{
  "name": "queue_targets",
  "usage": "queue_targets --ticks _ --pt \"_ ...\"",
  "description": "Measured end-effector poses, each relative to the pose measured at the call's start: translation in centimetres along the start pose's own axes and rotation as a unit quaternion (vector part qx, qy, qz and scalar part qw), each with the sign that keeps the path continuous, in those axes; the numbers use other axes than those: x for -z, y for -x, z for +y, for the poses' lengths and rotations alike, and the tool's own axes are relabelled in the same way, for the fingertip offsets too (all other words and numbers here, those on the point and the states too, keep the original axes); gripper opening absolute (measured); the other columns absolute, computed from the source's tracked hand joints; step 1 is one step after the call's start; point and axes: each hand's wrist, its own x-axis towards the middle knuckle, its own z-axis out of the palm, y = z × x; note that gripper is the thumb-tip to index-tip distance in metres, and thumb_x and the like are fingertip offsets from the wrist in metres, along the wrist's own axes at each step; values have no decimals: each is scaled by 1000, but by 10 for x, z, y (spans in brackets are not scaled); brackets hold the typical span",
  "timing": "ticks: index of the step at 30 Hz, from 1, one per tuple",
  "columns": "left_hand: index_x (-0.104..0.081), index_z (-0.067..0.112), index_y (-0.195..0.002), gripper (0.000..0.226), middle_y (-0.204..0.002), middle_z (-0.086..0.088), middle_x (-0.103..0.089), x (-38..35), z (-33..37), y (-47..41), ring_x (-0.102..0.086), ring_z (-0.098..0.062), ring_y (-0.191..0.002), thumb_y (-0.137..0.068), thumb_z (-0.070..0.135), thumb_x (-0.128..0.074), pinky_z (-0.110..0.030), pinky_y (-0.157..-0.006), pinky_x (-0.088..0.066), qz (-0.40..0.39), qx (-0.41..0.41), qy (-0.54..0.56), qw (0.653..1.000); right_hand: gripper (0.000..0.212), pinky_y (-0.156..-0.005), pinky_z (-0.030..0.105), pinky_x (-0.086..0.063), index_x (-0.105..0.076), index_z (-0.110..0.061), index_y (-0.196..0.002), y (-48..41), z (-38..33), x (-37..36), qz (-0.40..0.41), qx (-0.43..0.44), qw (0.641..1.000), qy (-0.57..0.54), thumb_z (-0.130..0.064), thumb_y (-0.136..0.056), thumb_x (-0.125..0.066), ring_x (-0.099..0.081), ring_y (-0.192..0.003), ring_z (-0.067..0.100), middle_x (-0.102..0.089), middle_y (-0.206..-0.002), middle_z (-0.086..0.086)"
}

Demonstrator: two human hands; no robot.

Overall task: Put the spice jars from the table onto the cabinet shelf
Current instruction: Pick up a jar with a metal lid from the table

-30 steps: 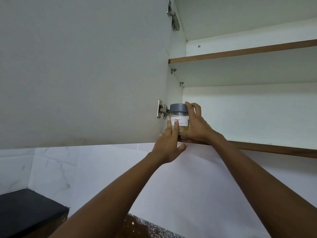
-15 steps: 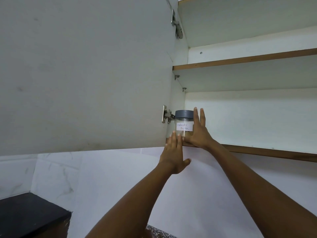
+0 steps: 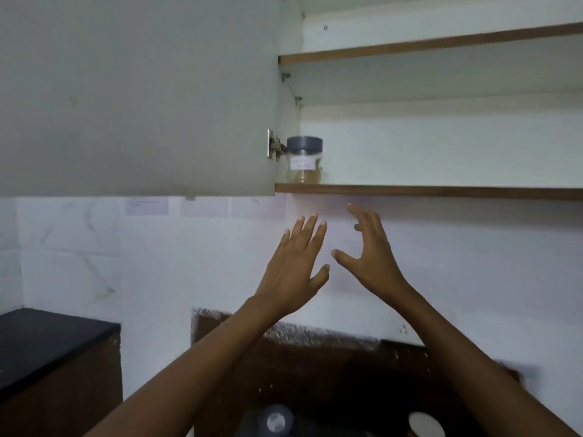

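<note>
A clear spice jar [image 3: 304, 159] with a grey lid and a white label stands upright at the left end of the lower cabinet shelf [image 3: 441, 191], beside the door hinge. Both hands hang below the shelf, apart from the jar. My left hand [image 3: 295, 263] has its fingers straight and spread. My right hand [image 3: 369, 253] is spread with fingers slightly bent, holding nothing. At the bottom edge, two blurred round lids, one grey [image 3: 275, 421] and one white [image 3: 426, 424], show between my forearms.
The open cabinet door [image 3: 135, 93] fills the upper left. An upper shelf [image 3: 441, 42] runs above the jar. A black counter block [image 3: 47, 345] sits at the lower left. A dark speckled countertop [image 3: 331, 367] lies below the white wall.
Both hands have let go of the jar and dropped below the shelf. The jar stays on the shelf. The camera has tilted downward, bringing the countertop into view.
</note>
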Motion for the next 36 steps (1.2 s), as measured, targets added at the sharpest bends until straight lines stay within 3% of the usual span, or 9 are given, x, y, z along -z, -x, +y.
queue_targets --ticks 6,11,14,17,21,24,28,32,36 --pt "-2 33 -146 59 -157 10 3 -12 51 94 15 -12 -145 -95 49 -27 -32 -116 11 -29 -16 127 991 62 -109 50 -33 -36 -29 -136 109 -17 27 -66 -66 996 1 -25 -84 -68 -37 -131 17 -33 -146 -5" --pt "-24 22 -148 56 -158 1 -17 -34 91 169 5 -19 -146 -97 35 -44 -44 -118 -1 -89 -13 200 976 47 -102 46 -40 -51 -20 -127 194 -7 52 -137 -94 986 6 -18 -83 -67 -47 -119 18 -47 -129 1" --pt "-33 21 -145 51 -156 0 -22 -49 109 206 3 -20 -146 -96 30 -49 -49 -116 -3 -137 9 231 963 37 -97 34 -44 -59 -14 -118 244 9 64 -187 -133 973 1 -12 -82 -68 -52 -110 17 -53 -118 1" --pt "-46 20 -137 42 -153 -2 -30 -62 127 241 -5 -26 -146 -95 24 -51 -54 -116 -9 -178 25 236 955 26 -90 13 -37 -63 -16 -109 296 26 71 -243 -169 955 1 -13 -83 -66 -51 -107 9 -58 -114 1" --pt "-57 20 -128 36 -146 -1 -42 -79 154 289 -18 -27 -144 -92 18 -56 -58 -113 -16 -245 28 214 945 23 -95 19 -34 -64 -19 -107 364 48 70 -312 -230 922 -6 -15 -84 -65 -47 -108 3 -58 -115 -5" --pt "-58 23 -127 36 -142 5 -46 -91 176 322 -22 -22 -143 -91 18 -56 -54 -114 -11 -299 34 211 930 21 -89 7 -35 -67 -6 -102 407 58 68 -324 -257 909 -43 -5 -81 -67 -56 -104 16 -63 -108 7" --pt "-56 24 -129 40 -140 7 -49 -101 202 360 -28 -18 -140 -90 17 -57 -49 -115 -10 -354 36 202 912 28 -89 9 -35 -67 -2 -104 450 68 64 -340 -289 891 -77 -1 -76 -70 -54 -109 21 -59 -114 12" --pt "-49 24 -135 48 -147 5 -40 -105 225 396 -24 -18 -142 -88 16 -56 -49 -115 -11 -404 52 192 893 61 -106 24 -29 -53 -12 -129 481 73 58 -393 -329 851 -111 -13 -73 -77 -35 -130 16 -37 -140 8" --pt "-48 22 -136 53 -153 2 -29 -105 232 409 -22 -20 -143 -85 13 -58 -51 -114 -15 -422 51 188 885 77 -101 8 -22 -42 -14 -137 504 69 46 -401 -342 839 -134 -8 -69 -77 -28 -135 13 -29 -146 4"
